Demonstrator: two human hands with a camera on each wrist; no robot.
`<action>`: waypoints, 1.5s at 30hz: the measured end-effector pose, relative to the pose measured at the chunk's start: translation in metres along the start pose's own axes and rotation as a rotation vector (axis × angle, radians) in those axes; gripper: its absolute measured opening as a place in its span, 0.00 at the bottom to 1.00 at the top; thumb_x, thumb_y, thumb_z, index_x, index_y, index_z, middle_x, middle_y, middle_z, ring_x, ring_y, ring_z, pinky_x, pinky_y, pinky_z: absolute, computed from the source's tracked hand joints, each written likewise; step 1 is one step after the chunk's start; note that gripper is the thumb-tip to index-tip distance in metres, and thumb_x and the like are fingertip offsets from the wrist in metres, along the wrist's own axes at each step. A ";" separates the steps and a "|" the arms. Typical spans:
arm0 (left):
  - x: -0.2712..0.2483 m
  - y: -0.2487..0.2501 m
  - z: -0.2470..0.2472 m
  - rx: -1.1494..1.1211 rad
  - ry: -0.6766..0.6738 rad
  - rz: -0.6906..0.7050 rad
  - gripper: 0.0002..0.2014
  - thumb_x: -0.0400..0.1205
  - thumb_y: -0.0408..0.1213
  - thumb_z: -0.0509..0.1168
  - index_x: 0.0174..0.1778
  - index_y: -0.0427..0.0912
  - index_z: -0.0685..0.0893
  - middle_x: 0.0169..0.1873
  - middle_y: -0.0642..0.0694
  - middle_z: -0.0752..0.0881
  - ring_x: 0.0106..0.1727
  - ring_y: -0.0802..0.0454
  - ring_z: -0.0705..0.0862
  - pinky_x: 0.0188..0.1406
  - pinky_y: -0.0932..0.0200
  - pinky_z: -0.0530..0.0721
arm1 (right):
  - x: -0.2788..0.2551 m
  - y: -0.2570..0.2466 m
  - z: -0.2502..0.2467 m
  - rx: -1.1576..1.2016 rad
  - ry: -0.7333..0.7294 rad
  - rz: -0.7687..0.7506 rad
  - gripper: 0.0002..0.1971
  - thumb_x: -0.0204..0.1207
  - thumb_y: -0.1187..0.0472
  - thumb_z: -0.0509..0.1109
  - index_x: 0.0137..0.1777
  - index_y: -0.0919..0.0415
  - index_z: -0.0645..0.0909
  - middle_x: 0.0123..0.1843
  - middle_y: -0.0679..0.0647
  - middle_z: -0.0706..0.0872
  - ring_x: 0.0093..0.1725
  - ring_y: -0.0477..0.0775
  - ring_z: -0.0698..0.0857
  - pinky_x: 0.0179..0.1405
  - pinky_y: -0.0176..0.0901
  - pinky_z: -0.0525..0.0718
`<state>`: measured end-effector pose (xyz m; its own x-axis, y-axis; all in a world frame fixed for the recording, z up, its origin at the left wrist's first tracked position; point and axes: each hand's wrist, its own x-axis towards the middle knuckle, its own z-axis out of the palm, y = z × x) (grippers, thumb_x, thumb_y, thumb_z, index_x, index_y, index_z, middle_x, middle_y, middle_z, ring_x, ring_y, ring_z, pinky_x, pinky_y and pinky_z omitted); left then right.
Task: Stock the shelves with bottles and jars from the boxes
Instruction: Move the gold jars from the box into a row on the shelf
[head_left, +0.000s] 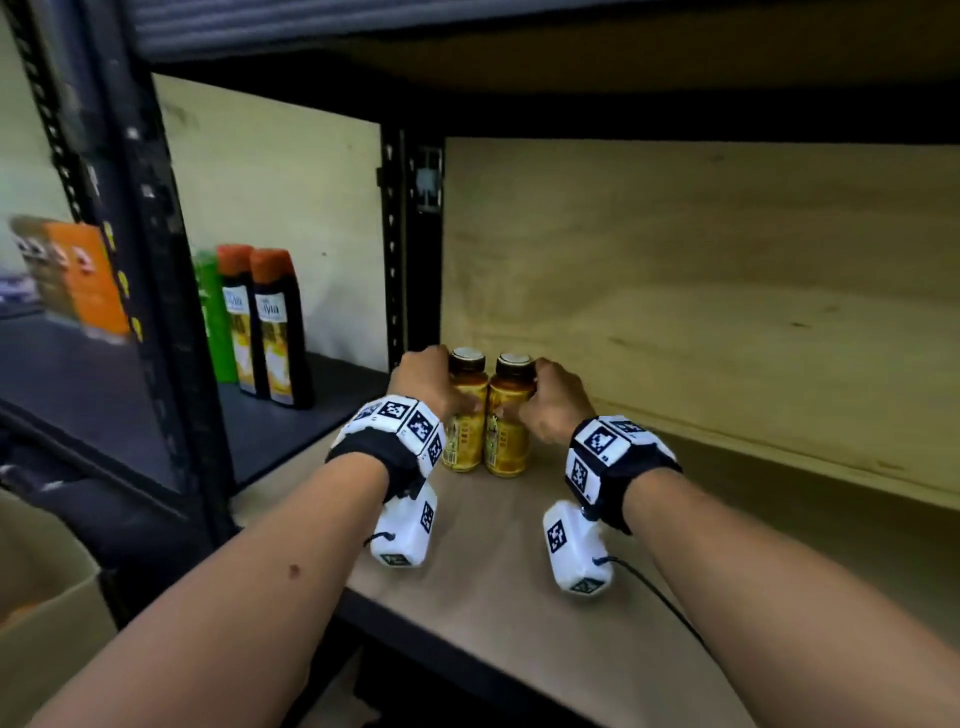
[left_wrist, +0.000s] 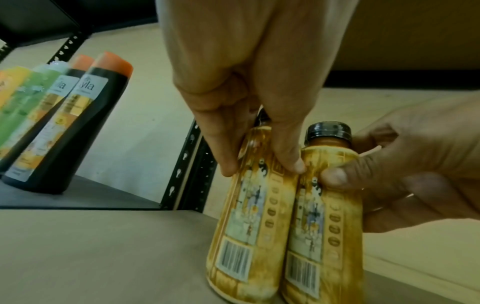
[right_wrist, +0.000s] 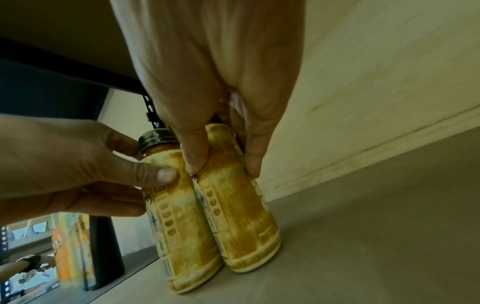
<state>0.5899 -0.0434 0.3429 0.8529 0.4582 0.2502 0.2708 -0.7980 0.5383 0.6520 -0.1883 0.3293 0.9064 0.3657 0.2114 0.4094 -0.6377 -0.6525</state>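
Golden-yellow wrap labels, printed with a barcode and a column of dark ovals, cover two small round bottles standing upright and touching on the pale wooden shelf (head_left: 519, 597), near its left end. The left bottle (head_left: 464, 415) and the right bottle (head_left: 506, 423) have amber necks and dark ribbed caps with pale tops. The left hand (head_left: 423, 384) curls its fingers and thumb round the shoulder of the left bottle; the right hand (head_left: 558, 397) grips the right bottle the same way. Plywood (head_left: 701, 286) with faint grain backs the shelf. Farther left, on a dark shelf (head_left: 291, 431) beyond a black perforated metal post (head_left: 392, 249), stand two tall black bottles (head_left: 278, 332) with orange caps, labels reading partly "yla", and a green bottle (head_left: 210, 317) beside them. Other print is too blurred to read.
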 end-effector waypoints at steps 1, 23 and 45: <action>0.016 -0.006 0.001 0.005 0.012 -0.005 0.26 0.67 0.46 0.80 0.58 0.39 0.82 0.53 0.38 0.87 0.55 0.38 0.85 0.50 0.50 0.84 | 0.017 -0.002 0.009 0.006 0.004 -0.003 0.34 0.64 0.52 0.84 0.68 0.59 0.77 0.66 0.58 0.84 0.64 0.61 0.83 0.64 0.51 0.83; 0.199 -0.062 0.035 0.101 0.177 -0.019 0.17 0.75 0.43 0.72 0.59 0.43 0.84 0.52 0.37 0.87 0.53 0.37 0.86 0.45 0.53 0.80 | 0.181 -0.033 0.082 -0.231 0.091 -0.089 0.27 0.75 0.56 0.75 0.71 0.66 0.74 0.69 0.64 0.80 0.68 0.66 0.79 0.68 0.56 0.79; -0.204 0.118 0.047 -0.247 -0.565 0.381 0.04 0.78 0.35 0.71 0.42 0.38 0.88 0.29 0.43 0.90 0.29 0.48 0.90 0.32 0.53 0.90 | -0.259 0.083 -0.153 -0.142 -0.373 0.126 0.09 0.75 0.57 0.77 0.48 0.63 0.87 0.40 0.58 0.92 0.34 0.53 0.89 0.38 0.46 0.88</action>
<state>0.4689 -0.2499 0.3176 0.9865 -0.1594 0.0387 -0.1429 -0.7196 0.6795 0.4666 -0.4396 0.3319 0.8612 0.4828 -0.1588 0.3318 -0.7707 -0.5440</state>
